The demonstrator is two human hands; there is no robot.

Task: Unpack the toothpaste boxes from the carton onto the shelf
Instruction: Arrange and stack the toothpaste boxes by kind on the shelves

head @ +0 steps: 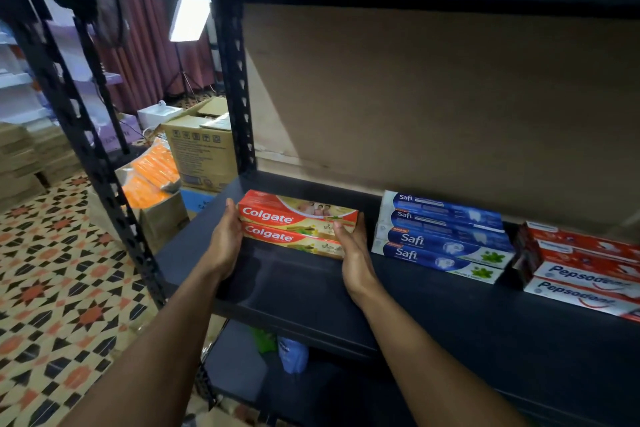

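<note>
Colgate boxes [299, 224], stacked on the shelf [433, 305], sit clamped endwise between left hand [225, 239] and right hand [353, 253].

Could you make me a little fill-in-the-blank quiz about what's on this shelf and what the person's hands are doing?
1. Both hands, the left hand and the right hand, grip the ends of boxes branded ____.
2. The held Colgate boxes number ____.
3. The blue Safi boxes lie between the held boxes and the boxes branded ____.
4. The shelf surface is coloured ____.

Missing words: Colgate; two; Pepsodent; black
</note>
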